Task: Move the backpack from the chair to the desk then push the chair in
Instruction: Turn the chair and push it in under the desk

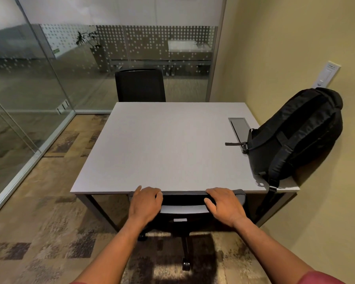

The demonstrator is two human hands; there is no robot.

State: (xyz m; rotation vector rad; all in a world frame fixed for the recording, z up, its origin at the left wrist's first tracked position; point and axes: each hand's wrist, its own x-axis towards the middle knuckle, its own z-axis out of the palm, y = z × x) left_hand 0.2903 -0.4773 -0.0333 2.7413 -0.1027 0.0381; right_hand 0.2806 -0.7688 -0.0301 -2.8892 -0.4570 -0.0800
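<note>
Glass walls box this small office around the desk (162,144). My backpack (295,136) sits on the desk's right edge, propped against the wall. I have my left hand (145,203) and right hand (223,204) apart, both clamped on the chair (183,201) backrest at the desk's near edge, pushing evenly.

I observed an office meeting room: glass partition (39,78), grey desk (162,144), task chair (139,85), patterned carpet (39,222).

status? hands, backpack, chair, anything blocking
Left hand and right hand both gripping the chair top, backrest at the desk edge. Backpack on desk, leaning on wall. Nothing in the way.
</note>
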